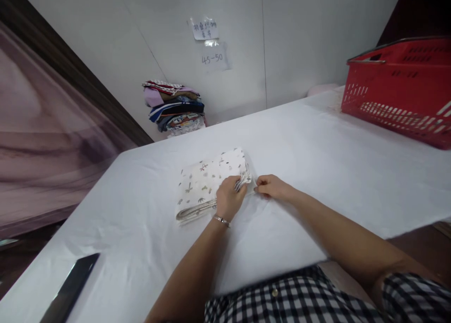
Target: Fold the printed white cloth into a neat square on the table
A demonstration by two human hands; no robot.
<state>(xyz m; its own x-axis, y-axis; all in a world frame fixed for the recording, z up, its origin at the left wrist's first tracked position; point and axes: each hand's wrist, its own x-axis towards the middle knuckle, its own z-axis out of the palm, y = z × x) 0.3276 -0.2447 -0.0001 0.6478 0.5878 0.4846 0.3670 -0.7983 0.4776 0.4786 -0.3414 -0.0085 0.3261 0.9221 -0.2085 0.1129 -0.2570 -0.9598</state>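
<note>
A folded white cloth [204, 177] with small printed leaf and twig motifs lies on the white-covered table [299, 144]. My left hand [229, 196], with a bracelet at the wrist, grips the cloth's near right corner, where several layers bunch between thumb and fingers. Just to the right, my right hand [273, 187] is closed in a pinch on a thin pale edge of the same cloth that sticks out from the fold. The fingertips partly hide that edge.
A red plastic basket [398, 93] stands at the back right. Behind the table's far edge is a stack of folded fabrics [176, 107] against the wall. A dark flat object [72, 288] lies at the front left. A pink curtain [45, 135] hangs left.
</note>
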